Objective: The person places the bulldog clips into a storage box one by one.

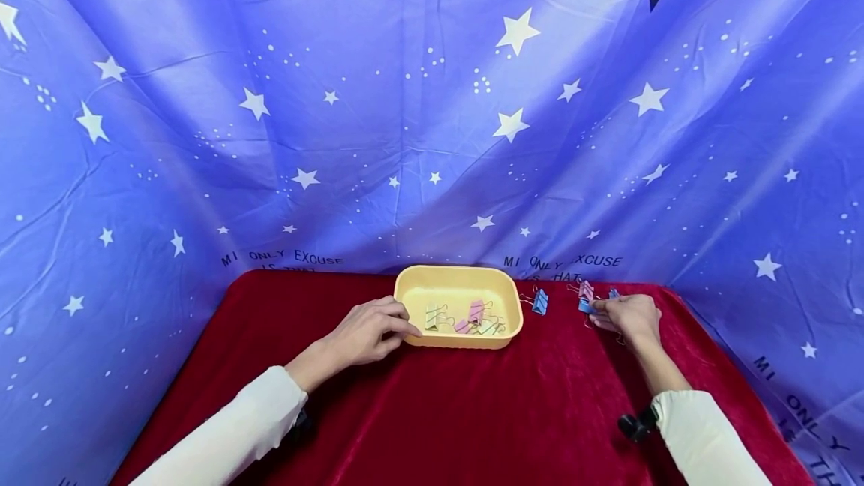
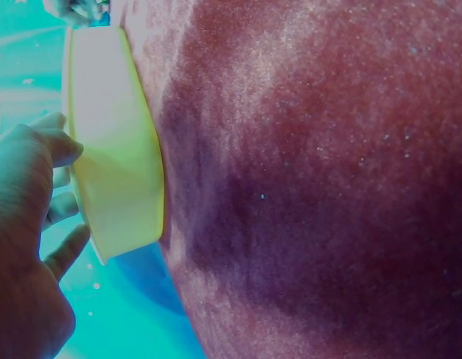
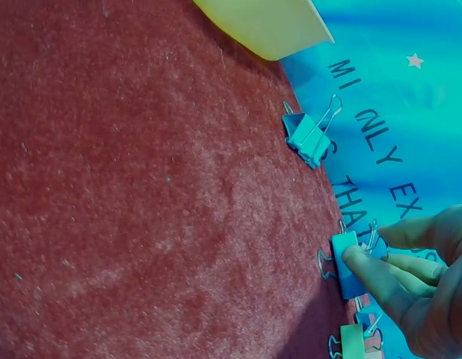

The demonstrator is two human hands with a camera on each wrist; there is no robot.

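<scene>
My left hand (image 1: 371, 330) holds the left end of a yellow plastic container (image 1: 459, 342) by its rim, as the left wrist view also shows. Inside the container lie several pink and pale green binder clips (image 1: 475, 311). At the right, my right hand (image 1: 631, 316) pinches a blue binder clip (image 3: 345, 273), thumb on its body and forefinger by its wire handle. Right behind that clip in the head view is a pink binder clip (image 1: 585, 289). Another blue binder clip (image 1: 539, 301) lies between the container and my right hand.
More binder clips lie by the right hand, including a green one (image 3: 352, 342); the hand partly hides them in the head view. A dark red velvet cloth (image 1: 432, 411) covers the table. A blue star-patterned curtain (image 1: 405, 193) rises along its back edge and sides.
</scene>
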